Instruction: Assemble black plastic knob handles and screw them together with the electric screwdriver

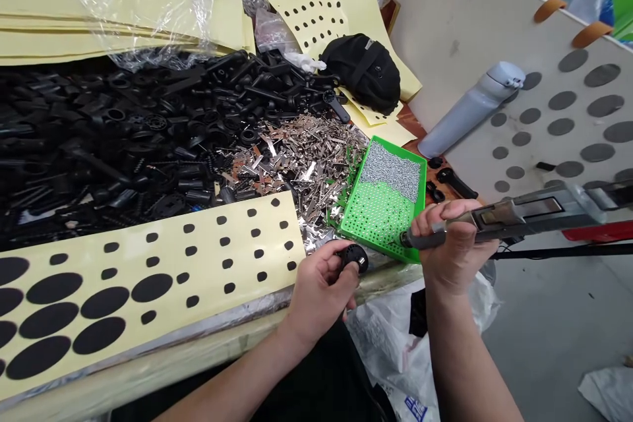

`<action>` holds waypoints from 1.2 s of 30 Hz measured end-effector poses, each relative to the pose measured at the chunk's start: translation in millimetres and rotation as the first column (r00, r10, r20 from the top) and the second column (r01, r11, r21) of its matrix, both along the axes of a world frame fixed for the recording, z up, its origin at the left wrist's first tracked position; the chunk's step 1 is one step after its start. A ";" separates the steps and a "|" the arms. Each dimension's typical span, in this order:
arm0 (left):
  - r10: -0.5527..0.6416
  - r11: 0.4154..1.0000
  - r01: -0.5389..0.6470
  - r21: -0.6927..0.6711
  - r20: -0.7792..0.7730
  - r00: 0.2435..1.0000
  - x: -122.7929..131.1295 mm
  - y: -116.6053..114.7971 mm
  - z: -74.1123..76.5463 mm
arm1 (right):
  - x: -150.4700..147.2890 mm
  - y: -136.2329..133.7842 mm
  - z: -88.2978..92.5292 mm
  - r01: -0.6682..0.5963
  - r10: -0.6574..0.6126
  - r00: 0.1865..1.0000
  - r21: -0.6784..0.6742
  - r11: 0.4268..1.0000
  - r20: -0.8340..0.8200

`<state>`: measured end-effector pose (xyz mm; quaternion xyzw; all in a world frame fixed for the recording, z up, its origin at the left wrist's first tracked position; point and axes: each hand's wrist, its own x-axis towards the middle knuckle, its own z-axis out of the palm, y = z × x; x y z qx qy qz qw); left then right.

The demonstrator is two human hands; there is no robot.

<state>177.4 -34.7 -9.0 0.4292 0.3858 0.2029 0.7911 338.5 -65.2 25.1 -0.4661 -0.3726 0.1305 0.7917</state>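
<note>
My left hand (324, 287) is closed around a round black plastic part (356, 258) at the table's front edge. A small metallic spot shows on the part's face. My right hand (452, 247) grips an inline power screwdriver (529, 211), its dark tip pointing left over the near right corner of a green tray (424, 178). Small silvery screws (388, 166) are heaped in the tray's far half, while others sit in the holes of its perforated near half. Beside the tray lies a pile of thin metal clips (306, 158).
Black plastic parts (99, 125) are heaped at the left. A yellow sheet with black pads (208, 224) lies along the front edge. Behind the tray are a black pouch (363, 72) and a grey-blue bottle (469, 109), near a pale panel (445, 6) with grey discs.
</note>
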 end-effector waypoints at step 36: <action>-0.004 0.999 0.003 0.050 0.024 1.000 0.2 -3.0 -2.5 | -4.1 -2.8 18.6 -0.033 0.034 0.999 -0.039 0.999 0.037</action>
